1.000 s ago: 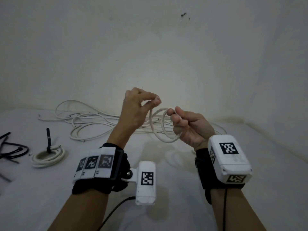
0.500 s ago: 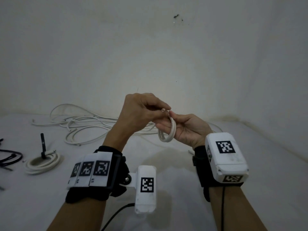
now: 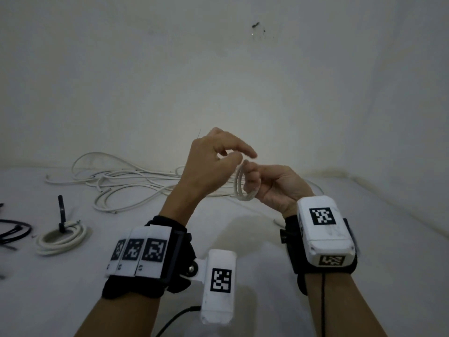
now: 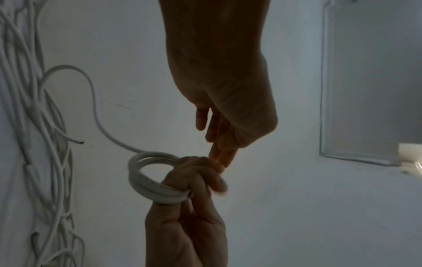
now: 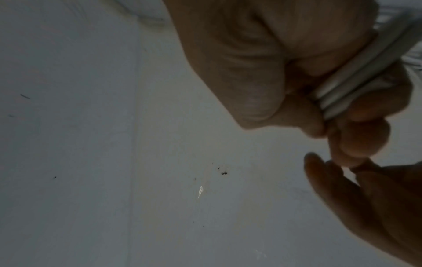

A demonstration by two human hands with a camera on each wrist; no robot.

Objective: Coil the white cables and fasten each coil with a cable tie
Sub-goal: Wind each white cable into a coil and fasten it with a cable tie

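Right hand (image 3: 274,188) grips a small white coil (image 3: 240,188) at centre; left hand (image 3: 209,166), loosely open and empty, hovers at its ten o'clock. Untied loops may spring apart if the grip slackens.

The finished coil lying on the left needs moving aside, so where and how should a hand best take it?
Probably by the ring itself. The finished coil lies flat on the white surface, so come from above and pinch across its near arc, fingers through the open centre. The black cable tie stands upright at the far side; avoid lifting by it.
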